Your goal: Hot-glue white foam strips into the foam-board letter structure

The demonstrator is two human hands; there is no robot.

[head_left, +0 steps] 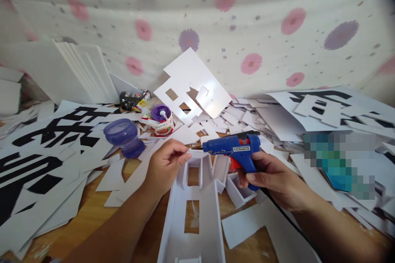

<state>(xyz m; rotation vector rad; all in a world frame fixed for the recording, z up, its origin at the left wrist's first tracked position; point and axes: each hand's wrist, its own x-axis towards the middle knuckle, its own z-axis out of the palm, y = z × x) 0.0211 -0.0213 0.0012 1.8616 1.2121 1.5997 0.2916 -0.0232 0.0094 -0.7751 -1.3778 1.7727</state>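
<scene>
My right hand grips a blue glue gun by its handle, fingers near the red trigger. The gun's nozzle points left, toward my left hand. With thumb and forefinger pinched, my left hand holds a small white foam board piece just below the nozzle tip. Beneath both hands lies a long white foam board frame with raised side walls and rectangular openings. Small white folded pieces stand to its right, below the gun. The fingertips of my left hand partly cover the piece they pinch.
A purple cup-shaped container and a paper tub stand at left-centre. A large cut-out white sheet leans at the back. Printed sheets and white scraps cover the wooden table. The gun's black cord runs toward the lower right.
</scene>
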